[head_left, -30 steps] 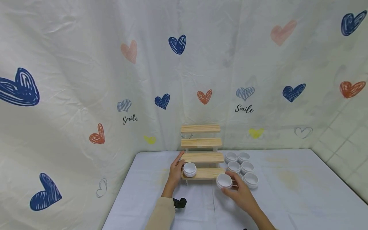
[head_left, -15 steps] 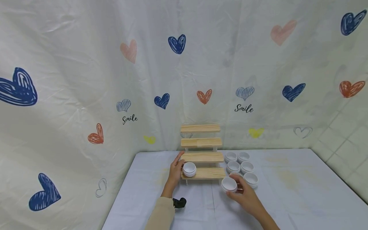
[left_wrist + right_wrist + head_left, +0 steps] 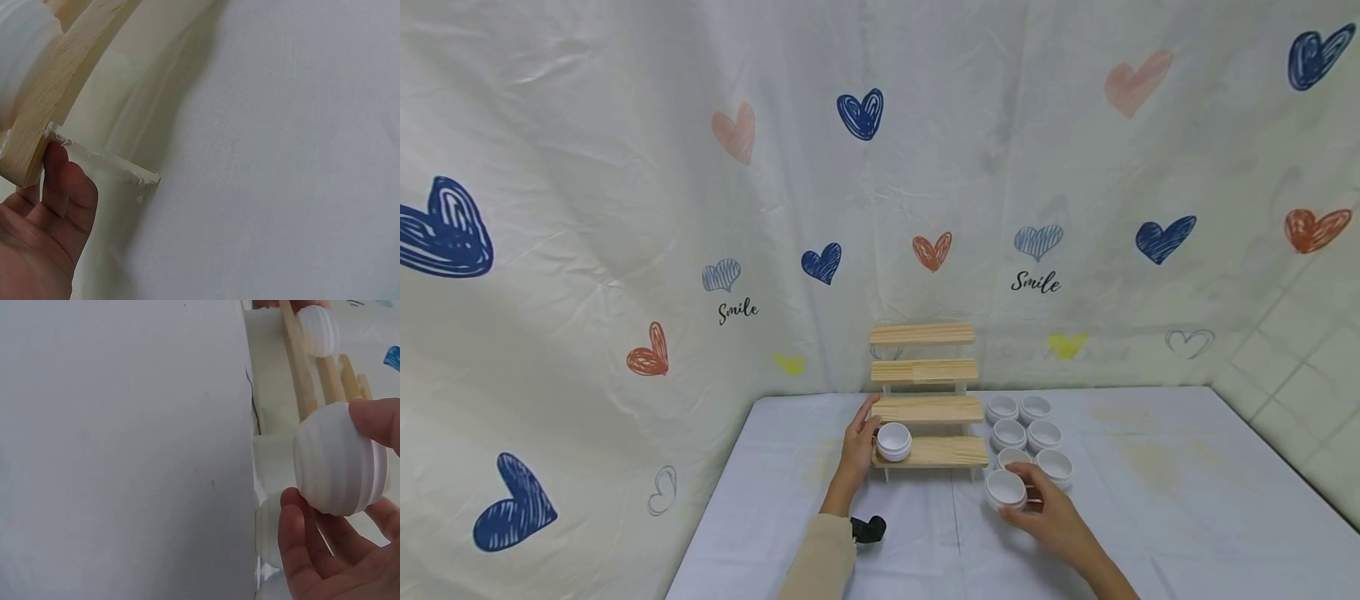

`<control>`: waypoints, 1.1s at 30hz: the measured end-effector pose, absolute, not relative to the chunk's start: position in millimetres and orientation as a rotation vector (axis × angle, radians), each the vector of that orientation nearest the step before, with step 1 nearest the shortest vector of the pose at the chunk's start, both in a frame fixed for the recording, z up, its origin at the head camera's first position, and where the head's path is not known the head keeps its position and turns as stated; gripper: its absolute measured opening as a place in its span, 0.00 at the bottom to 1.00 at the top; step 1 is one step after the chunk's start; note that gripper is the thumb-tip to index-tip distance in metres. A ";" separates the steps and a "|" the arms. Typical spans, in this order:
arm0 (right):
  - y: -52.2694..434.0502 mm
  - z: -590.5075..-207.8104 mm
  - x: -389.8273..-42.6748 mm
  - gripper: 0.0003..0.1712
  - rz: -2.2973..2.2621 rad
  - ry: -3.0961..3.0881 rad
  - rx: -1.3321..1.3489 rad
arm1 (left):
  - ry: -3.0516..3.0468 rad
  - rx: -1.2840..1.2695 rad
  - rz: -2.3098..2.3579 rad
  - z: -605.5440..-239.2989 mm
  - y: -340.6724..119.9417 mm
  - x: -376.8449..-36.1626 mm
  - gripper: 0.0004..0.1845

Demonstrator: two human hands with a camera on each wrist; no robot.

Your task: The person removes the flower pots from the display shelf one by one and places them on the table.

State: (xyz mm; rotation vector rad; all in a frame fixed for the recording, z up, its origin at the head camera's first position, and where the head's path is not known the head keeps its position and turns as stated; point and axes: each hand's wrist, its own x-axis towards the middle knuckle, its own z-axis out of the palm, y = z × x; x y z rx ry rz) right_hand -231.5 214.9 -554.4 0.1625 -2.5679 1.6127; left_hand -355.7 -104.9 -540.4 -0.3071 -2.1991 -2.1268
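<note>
My right hand [image 3: 1051,518] grips a small white ridged bowl [image 3: 340,459], thumb on one side and fingers on the other. In the head view this bowl is in front of the lowest shelf's right end, near the grouped bowls. My left hand [image 3: 854,454] holds the left end of a stepped wooden stand [image 3: 934,410]. The left wrist view shows its fingers [image 3: 78,190] curled at the end of a shelf board [image 3: 59,81]. Another white bowl [image 3: 894,442] sits on the lowest shelf, close to the left hand.
Several white bowls [image 3: 1044,436] stand in two columns on the white-covered table [image 3: 1150,500], right of the stand. One of them [image 3: 1014,457] is partly hidden behind the held bowl. A curtain printed with hearts [image 3: 820,183] hangs behind the table.
My right hand has moved right and a little nearer with the bowl, away from the lowest shelf's right end. The left hand and the bowl on the shelf stay put.
</note>
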 end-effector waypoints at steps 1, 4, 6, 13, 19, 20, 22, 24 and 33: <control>215.8 -554.9 -231.6 0.40 1.602 -2.577 0.171 | -2.201 -0.310 -2.125 -540.6 -104.8 -355.7 0.25; 218.0 -556.9 -231.9 0.40 1.594 -2.588 0.171 | -2.200 -0.314 -2.118 -541.0 -104.5 -355.9 0.25; 220.0 -558.5 -232.0 0.39 1.579 -2.606 0.185 | -2.197 -0.313 -2.115 -541.3 -104.4 -356.2 0.26; 226.1 -560.9 -230.5 0.40 1.575 -2.674 0.224 | -2.201 -0.304 -2.111 -541.7 -104.3 -357.8 0.25; 229.3 -558.6 -226.2 0.40 1.527 -2.738 0.188 | -2.217 -0.295 -2.109 -541.0 -104.4 -358.0 0.25; 229.8 -558.1 -225.6 0.40 1.517 -2.747 0.180 | -2.217 -0.294 -2.109 -540.7 -104.4 -357.9 0.25; 231.2 -557.6 -224.5 0.40 1.500 -2.761 0.177 | -2.214 -0.298 -2.109 -540.2 -104.4 -357.6 0.25; 232.5 -557.1 -224.0 0.40 1.495 -2.772 0.167 | -2.214 -0.299 -2.108 -539.6 -104.5 -357.1 0.24; 236.8 -555.9 -224.6 0.41 1.458 -2.795 0.141 | -2.218 -0.300 -2.105 -538.6 -104.6 -355.9 0.24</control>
